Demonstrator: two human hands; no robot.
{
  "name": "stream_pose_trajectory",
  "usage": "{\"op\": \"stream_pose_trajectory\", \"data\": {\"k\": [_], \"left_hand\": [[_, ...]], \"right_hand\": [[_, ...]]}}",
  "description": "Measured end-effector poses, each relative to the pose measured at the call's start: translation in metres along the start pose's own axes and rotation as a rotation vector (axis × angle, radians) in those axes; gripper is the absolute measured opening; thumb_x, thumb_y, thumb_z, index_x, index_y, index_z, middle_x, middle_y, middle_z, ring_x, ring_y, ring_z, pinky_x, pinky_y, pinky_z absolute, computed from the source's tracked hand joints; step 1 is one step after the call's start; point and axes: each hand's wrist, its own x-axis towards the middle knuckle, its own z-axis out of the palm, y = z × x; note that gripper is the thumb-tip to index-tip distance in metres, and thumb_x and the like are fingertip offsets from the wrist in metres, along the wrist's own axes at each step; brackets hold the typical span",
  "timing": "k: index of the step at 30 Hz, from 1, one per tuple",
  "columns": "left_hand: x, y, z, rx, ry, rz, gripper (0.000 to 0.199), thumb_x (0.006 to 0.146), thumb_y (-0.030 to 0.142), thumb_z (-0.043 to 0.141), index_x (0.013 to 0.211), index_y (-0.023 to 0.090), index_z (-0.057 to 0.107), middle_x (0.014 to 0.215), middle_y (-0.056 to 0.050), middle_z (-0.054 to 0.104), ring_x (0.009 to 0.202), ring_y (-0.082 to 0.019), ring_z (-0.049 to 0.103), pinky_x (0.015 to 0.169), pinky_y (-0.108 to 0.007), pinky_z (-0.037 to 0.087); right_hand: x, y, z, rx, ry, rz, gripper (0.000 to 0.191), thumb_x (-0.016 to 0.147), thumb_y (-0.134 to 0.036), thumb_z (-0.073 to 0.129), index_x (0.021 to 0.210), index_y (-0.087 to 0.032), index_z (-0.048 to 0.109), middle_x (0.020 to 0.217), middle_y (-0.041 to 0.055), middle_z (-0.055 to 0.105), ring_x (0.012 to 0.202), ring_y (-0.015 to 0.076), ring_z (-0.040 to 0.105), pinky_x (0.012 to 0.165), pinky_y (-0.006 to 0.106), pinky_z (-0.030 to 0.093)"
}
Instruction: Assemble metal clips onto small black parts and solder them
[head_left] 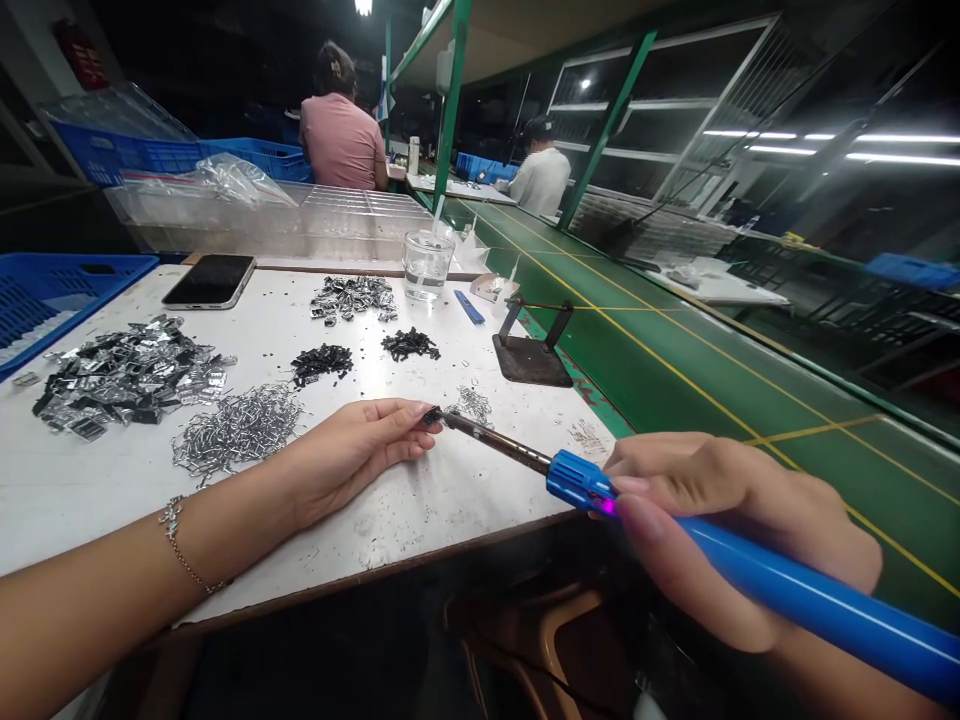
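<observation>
My left hand (367, 445) pinches a small black part (432, 416) between thumb and fingers, above the white table (450, 490). Wrapped round the blue handle of a soldering iron (787, 570) is my right hand (720, 510); a pink-violet light glows on the handle. The iron's dark metal tip meets or nearly meets the black part. Bent metal pins (236, 428) form a heap left of my left hand, with a smaller cluster of pins (474, 404) just beyond the tip. Two piles of black pieces (322, 364) (410, 344) lie farther back.
Farther back are clear-and-black parts (135, 375), a phone (210, 281), a glass of liquid (427, 268), a blue strip (469, 307) and a metal stand (532, 358). A blue basket (112, 270) is at left, a green conveyor (675, 370) at right. Two people sit beyond.
</observation>
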Motion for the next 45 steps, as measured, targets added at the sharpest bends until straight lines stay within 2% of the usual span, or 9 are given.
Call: {"op": "stream_pose_trajectory", "data": {"k": [6,11,15,25,29,33,41,45], "left_hand": [[-0.002,0.001,0.001,0.004,0.019,-0.006,0.009,0.084,0.014,0.061,0.083,0.01,0.069,0.077,-0.006,0.067,0.074,-0.009,0.063,0.068,-0.014,0.055],[-0.002,0.001,0.0,0.015,0.003,-0.004,0.009,0.084,0.015,0.062,0.086,0.009,0.069,0.078,-0.007,0.066,0.074,-0.009,0.062,0.069,-0.013,0.055],[-0.001,0.001,-0.001,0.014,-0.001,-0.002,0.009,0.084,0.015,0.062,0.085,0.009,0.069,0.078,-0.007,0.066,0.074,-0.009,0.062,0.07,-0.013,0.055],[-0.001,0.001,0.001,0.012,0.02,0.002,0.01,0.084,0.014,0.06,0.083,0.009,0.069,0.078,-0.007,0.065,0.075,-0.01,0.062,0.071,-0.014,0.054],[-0.001,0.002,0.002,0.012,0.023,-0.002,0.009,0.084,0.014,0.06,0.083,0.01,0.068,0.077,-0.007,0.065,0.075,-0.01,0.062,0.073,-0.016,0.053],[-0.001,0.001,0.0,0.03,0.009,0.001,0.008,0.084,0.017,0.062,0.083,0.01,0.067,0.077,-0.006,0.063,0.075,-0.01,0.06,0.073,-0.016,0.051],[0.002,-0.002,-0.002,0.059,-0.042,0.017,0.01,0.083,0.02,0.064,0.083,0.01,0.065,0.073,-0.004,0.06,0.068,-0.007,0.053,0.066,-0.015,0.047],[0.001,0.0,-0.001,0.053,-0.023,0.009,0.01,0.083,0.02,0.063,0.083,0.01,0.065,0.072,-0.004,0.06,0.068,-0.007,0.054,0.067,-0.016,0.046]], "right_hand": [[0.004,-0.003,0.003,0.049,0.01,-0.064,0.016,0.068,-0.009,0.06,0.069,-0.023,0.053,0.05,-0.0025,0.058,0.039,0.0114,0.056,0.033,0.019,0.043],[0.006,-0.009,0.001,0.006,-0.08,0.019,0.018,0.07,-0.006,0.059,0.07,-0.023,0.052,0.054,-0.0017,0.061,0.044,0.0118,0.059,0.04,0.021,0.047],[0.005,-0.011,-0.001,0.011,-0.11,0.011,0.018,0.071,-0.006,0.059,0.071,-0.022,0.052,0.055,-0.0013,0.061,0.045,0.0117,0.059,0.041,0.021,0.048],[0.004,-0.01,-0.002,0.003,-0.1,0.029,0.018,0.071,-0.008,0.059,0.071,-0.024,0.051,0.053,-0.003,0.058,0.043,0.0115,0.057,0.041,0.021,0.046],[0.002,-0.01,-0.001,-0.003,-0.04,-0.013,0.016,0.071,-0.01,0.058,0.069,-0.024,0.05,0.051,-0.0029,0.059,0.04,0.0117,0.055,0.037,0.021,0.043],[0.001,-0.013,-0.002,-0.027,-0.092,0.092,0.019,0.071,-0.009,0.059,0.069,-0.024,0.049,0.054,-0.0028,0.058,0.044,0.0123,0.056,0.043,0.023,0.047],[0.006,-0.014,-0.002,0.038,-0.142,0.044,0.019,0.069,-0.005,0.059,0.069,-0.022,0.051,0.053,-0.0017,0.056,0.044,0.012,0.055,0.042,0.022,0.046],[0.007,-0.013,-0.002,0.043,-0.056,0.031,0.017,0.069,-0.007,0.058,0.067,-0.022,0.051,0.05,-0.0027,0.055,0.039,0.0101,0.053,0.039,0.02,0.044]]}}
